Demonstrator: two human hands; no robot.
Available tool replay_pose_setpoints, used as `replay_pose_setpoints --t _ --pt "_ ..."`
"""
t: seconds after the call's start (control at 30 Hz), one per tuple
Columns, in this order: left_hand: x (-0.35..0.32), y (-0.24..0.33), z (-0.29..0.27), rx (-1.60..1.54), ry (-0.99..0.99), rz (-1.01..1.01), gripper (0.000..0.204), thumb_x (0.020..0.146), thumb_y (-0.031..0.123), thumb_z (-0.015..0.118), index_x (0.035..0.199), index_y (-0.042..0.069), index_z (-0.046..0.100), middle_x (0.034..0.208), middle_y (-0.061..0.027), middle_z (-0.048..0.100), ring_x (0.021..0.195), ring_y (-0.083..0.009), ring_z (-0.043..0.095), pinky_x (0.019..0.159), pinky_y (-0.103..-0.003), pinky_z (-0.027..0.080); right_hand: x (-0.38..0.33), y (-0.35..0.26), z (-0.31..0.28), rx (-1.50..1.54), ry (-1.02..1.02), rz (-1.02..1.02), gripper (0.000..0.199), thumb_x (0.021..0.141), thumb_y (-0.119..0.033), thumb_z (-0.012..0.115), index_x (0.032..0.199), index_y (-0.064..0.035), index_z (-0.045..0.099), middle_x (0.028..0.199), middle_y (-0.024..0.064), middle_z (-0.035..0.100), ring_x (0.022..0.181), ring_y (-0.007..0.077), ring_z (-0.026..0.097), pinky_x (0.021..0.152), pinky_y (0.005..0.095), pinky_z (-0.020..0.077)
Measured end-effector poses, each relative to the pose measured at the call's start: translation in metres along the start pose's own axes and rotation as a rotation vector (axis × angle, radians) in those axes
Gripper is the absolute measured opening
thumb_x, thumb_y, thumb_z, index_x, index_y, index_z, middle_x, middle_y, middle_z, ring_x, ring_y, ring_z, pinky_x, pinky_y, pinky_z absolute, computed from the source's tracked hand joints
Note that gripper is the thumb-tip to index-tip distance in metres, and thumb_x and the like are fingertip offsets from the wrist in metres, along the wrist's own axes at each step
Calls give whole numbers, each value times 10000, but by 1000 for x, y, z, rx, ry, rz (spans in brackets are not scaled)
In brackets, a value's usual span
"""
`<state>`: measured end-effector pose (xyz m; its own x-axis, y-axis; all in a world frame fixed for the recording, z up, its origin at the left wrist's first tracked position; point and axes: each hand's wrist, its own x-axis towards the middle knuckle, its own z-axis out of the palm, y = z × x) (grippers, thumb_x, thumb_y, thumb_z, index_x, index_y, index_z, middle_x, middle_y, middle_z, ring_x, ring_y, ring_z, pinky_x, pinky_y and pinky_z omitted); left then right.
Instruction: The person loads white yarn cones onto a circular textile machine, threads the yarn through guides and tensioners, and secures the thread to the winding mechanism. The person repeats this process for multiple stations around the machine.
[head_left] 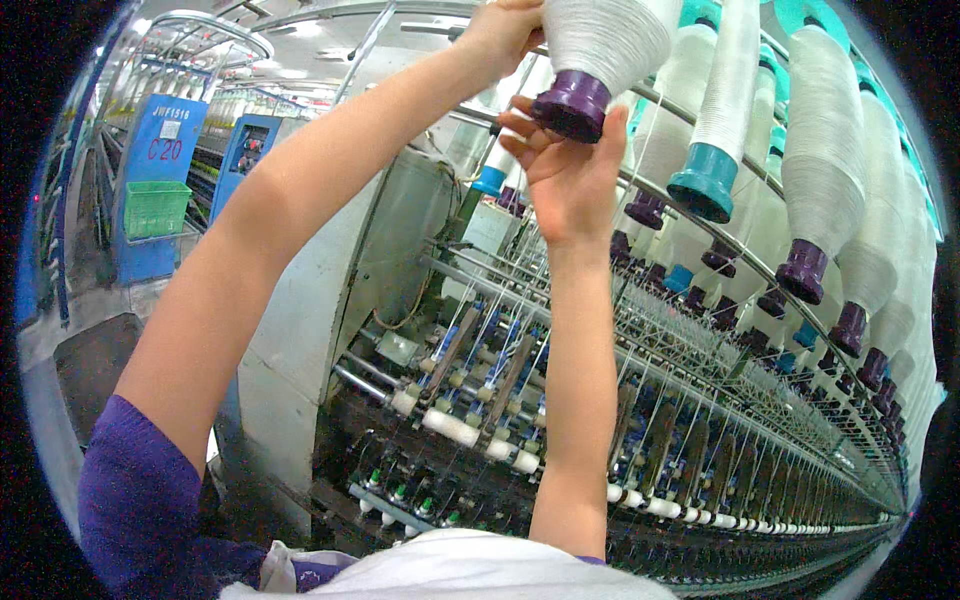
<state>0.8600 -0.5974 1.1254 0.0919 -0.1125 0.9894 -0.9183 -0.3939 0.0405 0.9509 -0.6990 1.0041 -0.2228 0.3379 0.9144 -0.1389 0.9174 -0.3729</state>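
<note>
A large bobbin of white roving [612, 38] with a purple base [573, 104] hangs tilted at the top, cut off by the upper edge. My left hand [503, 36] is raised to its left side, its fingers bent and partly hidden behind the bobbin. What they grip I cannot make out. Just under the purple base is my right hand [575, 180], palm up and cupped. Its fingers are apart on the left and its thumb points up on the right; whether it bears any weight I cannot tell. A slimmer bobbin with a teal base [703, 183] hangs just to the right.
Rows of hanging white bobbins [822, 150] run off to the right along a metal rail [740, 245]. Below them stretches a spinning frame with white rollers [452, 428]. A grey machine cabinet [290, 350] stands left, beyond it a blue cabinet [150, 255] with a green basket [156, 208].
</note>
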Motion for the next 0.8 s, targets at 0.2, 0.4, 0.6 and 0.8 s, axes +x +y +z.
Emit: replay_pose_setpoints --t 0.2,0.4,0.6,0.8 --pt "24 -36 29 419 49 168 269 870 187 654 1102 49 657 1122 -101 659 1053 -243 613 922 -438 494 -58 33 -56 -1514 233 -483 332 804 -152 677 1104 -29 610 1073 163 554 1004 309 538 876 419 432" --pt "81 -71 32 1413 -356 101 329 857 283 649 1093 53 649 1045 -118 669 986 -278 618 856 -381 480 -2 46 -149 -1859 361 -779 594 812 -183 659 1295 78 433 1385 341 345 1312 474 318 1097 546 262" --pt "58 -70 30 1534 -343 143 334 849 269 657 1104 54 645 1046 -125 662 993 -282 612 865 -391 471 103 25 -168 -1805 447 -1152 460 836 -160 642 1211 63 496 1242 249 421 1143 384 413 972 486 345" --pt "-63 -61 31 1417 -149 413 341 841 256 665 1115 54 641 1047 -132 655 1000 -286 606 873 -400 462 0 51 -142 -1480 336 -746 520 910 -276 579 1298 45 451 1327 227 411 1208 336 384 1044 446 288"
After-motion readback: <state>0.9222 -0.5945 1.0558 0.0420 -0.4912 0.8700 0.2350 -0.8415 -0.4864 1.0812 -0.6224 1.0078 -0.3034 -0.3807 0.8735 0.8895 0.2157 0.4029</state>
